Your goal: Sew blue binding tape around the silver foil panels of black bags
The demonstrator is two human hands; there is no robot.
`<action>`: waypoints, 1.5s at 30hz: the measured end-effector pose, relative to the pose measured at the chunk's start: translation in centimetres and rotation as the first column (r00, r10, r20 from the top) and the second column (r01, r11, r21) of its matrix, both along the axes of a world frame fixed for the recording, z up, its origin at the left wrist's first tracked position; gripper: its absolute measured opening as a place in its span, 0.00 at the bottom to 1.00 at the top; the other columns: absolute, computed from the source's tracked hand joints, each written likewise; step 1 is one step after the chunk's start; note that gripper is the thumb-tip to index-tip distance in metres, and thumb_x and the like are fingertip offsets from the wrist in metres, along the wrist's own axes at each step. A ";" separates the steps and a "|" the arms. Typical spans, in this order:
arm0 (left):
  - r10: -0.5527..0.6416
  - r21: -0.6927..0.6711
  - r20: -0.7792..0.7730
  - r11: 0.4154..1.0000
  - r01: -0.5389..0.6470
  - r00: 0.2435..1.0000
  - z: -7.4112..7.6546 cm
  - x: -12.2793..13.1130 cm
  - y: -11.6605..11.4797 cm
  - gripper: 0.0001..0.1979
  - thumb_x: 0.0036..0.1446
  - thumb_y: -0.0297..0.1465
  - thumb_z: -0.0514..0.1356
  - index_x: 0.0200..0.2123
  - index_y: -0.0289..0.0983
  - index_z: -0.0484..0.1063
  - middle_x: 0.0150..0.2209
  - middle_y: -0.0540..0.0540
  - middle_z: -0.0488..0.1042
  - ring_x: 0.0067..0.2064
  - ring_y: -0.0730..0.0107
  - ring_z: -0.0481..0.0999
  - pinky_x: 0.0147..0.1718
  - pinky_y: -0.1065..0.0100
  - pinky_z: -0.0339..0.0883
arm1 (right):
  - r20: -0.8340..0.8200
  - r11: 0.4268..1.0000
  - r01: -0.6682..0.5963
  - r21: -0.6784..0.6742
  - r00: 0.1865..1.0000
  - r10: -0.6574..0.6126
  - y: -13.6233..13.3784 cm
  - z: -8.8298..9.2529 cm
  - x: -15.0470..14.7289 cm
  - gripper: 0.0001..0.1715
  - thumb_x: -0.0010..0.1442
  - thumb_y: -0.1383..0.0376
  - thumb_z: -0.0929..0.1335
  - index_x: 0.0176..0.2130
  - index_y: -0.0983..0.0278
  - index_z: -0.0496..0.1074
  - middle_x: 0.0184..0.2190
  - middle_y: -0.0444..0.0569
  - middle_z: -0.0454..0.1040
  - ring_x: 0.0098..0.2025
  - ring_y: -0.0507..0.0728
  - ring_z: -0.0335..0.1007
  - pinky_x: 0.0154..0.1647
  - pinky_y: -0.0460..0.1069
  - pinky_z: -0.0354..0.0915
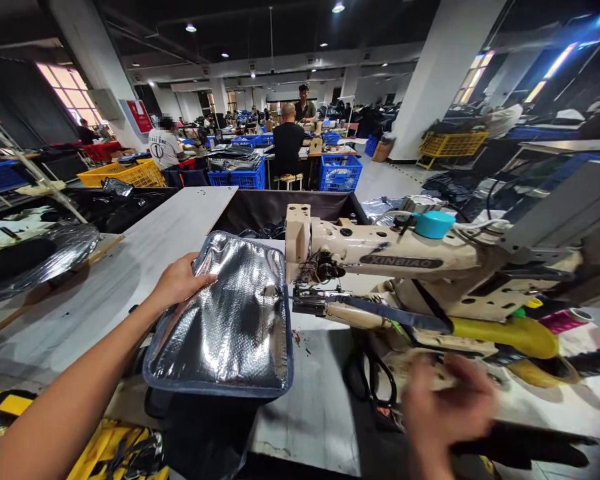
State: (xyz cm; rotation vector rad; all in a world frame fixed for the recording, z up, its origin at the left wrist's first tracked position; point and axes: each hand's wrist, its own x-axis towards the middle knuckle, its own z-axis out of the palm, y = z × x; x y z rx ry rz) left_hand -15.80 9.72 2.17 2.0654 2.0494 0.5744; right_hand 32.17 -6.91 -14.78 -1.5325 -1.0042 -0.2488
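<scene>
My left hand grips the left edge of an insulated bag, thumb on top and fingers underneath. Its upper face is shiny silver foil with a dark bound edge, and black fabric hangs below it. The bag's right edge lies against the needle area of a cream sewing machine. A dark binding strip runs along the machine's arm to the bag. My right hand is smeared by motion in front of the machine, apart from the bag; its fingers are unclear. Black looped handles or cords lie left of it.
A yellow tube and a magenta thread spool are at the machine's right. A turquoise cap sits on top. Yellow and black material lies low at left. Beyond the table are blue crates and seated people.
</scene>
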 end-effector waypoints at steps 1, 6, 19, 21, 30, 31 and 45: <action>0.007 0.001 -0.012 1.000 -0.007 1.000 0.0 -0.3 0.0 0.36 0.51 0.49 0.67 0.61 0.40 0.73 0.53 0.41 0.81 0.51 0.48 0.80 0.51 0.59 0.69 | 0.079 0.998 -0.043 -0.045 0.996 0.046 -0.5 -1.3 -1.3 0.23 0.70 0.53 0.64 0.56 0.64 0.71 0.49 0.62 0.75 0.53 0.72 0.71 0.55 0.69 0.69; 0.056 0.021 -0.008 0.998 -0.056 0.998 -0.4 -1.2 -0.4 0.35 0.52 0.50 0.66 0.60 0.39 0.73 0.51 0.41 0.82 0.50 0.48 0.80 0.50 0.59 0.69 | 0.268 0.851 -0.133 -0.509 0.914 0.303 -2.2 -6.5 -4.5 0.24 0.65 0.63 0.63 0.58 0.67 0.70 0.54 0.66 0.71 0.58 0.73 0.69 0.58 0.67 0.68; 0.040 0.001 0.057 0.999 -0.040 0.998 -2.1 -2.1 -1.0 0.32 0.56 0.52 0.65 0.58 0.41 0.73 0.52 0.43 0.81 0.51 0.49 0.80 0.46 0.61 0.68 | -0.603 0.607 -0.589 -0.533 0.768 0.217 -4.7 -5.8 -6.6 0.40 0.56 0.41 0.70 0.59 0.59 0.73 0.42 0.56 0.82 0.45 0.71 0.80 0.43 0.58 0.74; 0.042 -0.005 0.072 0.999 -0.042 0.997 -2.2 -2.1 -0.9 0.32 0.55 0.52 0.65 0.58 0.43 0.73 0.52 0.43 0.81 0.51 0.50 0.80 0.45 0.62 0.68 | -0.735 0.550 -0.752 -0.365 0.595 0.325 -5.2 -4.7 -8.4 0.40 0.56 0.39 0.72 0.60 0.57 0.73 0.41 0.53 0.80 0.39 0.65 0.79 0.38 0.54 0.74; 0.054 -0.007 0.099 0.999 -0.054 0.994 -2.3 -2.1 -0.9 0.33 0.54 0.53 0.66 0.58 0.42 0.74 0.47 0.44 0.83 0.47 0.52 0.81 0.43 0.63 0.69 | -0.848 0.250 -0.968 -0.025 0.154 0.508 -0.4 1.9 -14.0 0.52 0.60 0.37 0.71 0.71 0.59 0.60 0.31 0.41 0.66 0.27 0.52 0.62 0.28 0.48 0.66; 0.058 -0.007 0.104 0.998 -0.058 0.993 -2.4 -2.1 -1.0 0.34 0.53 0.53 0.66 0.59 0.42 0.73 0.47 0.44 0.83 0.47 0.52 0.81 0.43 0.63 0.69 | -0.848 0.277 -0.960 -0.034 0.175 0.500 0.1 2.0 -14.3 0.52 0.60 0.37 0.71 0.71 0.60 0.60 0.29 0.40 0.64 0.25 0.52 0.60 0.26 0.47 0.64; 0.024 0.057 0.129 0.998 -0.032 0.991 -2.6 -1.6 -1.8 0.32 0.56 0.51 0.65 0.62 0.47 0.72 0.42 0.50 0.82 0.43 0.57 0.81 0.42 0.63 0.68 | 0.020 0.483 -0.323 -0.814 0.816 0.578 -1.7 -2.8 -9.6 0.34 0.65 0.62 0.65 0.68 0.57 0.68 0.45 0.55 0.83 0.39 0.65 0.83 0.39 0.54 0.72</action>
